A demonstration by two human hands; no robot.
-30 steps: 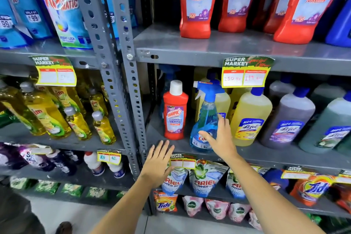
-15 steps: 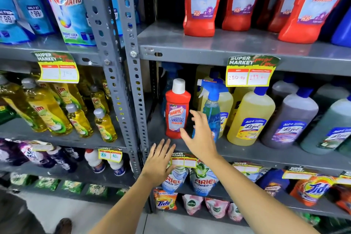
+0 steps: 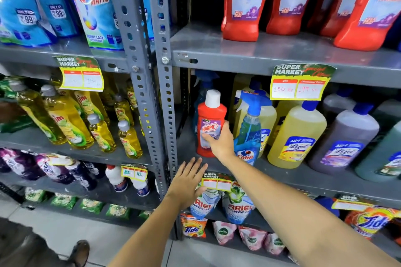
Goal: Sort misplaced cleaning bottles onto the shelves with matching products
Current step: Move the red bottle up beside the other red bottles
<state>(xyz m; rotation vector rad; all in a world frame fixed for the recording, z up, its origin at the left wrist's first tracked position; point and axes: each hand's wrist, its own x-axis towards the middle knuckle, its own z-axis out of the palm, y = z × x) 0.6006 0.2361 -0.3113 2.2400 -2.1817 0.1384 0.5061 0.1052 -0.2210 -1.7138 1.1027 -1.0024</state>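
A small red Harpic bottle (image 3: 208,115) with a white cap stands upright at the left end of the middle shelf (image 3: 303,180), among blue Colin spray bottles and Lizol jugs. My right hand (image 3: 219,143) is wrapped around its front and right side, thumb on the label. My left hand (image 3: 188,178) is flat with fingers spread, resting against the shelf's front edge just below the bottle and holding nothing. Larger red Harpic bathroom cleaner bottles (image 3: 243,2) stand in a row on the shelf above.
A blue Colin spray bottle (image 3: 249,134) stands touching-close to the right of my right hand. Yellow and purple Lizol jugs (image 3: 297,136) fill the shelf's right. Grey perforated uprights (image 3: 160,84) divide off the left bay with yellow Vim bottles (image 3: 67,123). Detergent pouches hang below.
My right hand moved left from the Colin spray bottle to the small red Harpic bottle and closed on it. My left hand stayed at the shelf edge.
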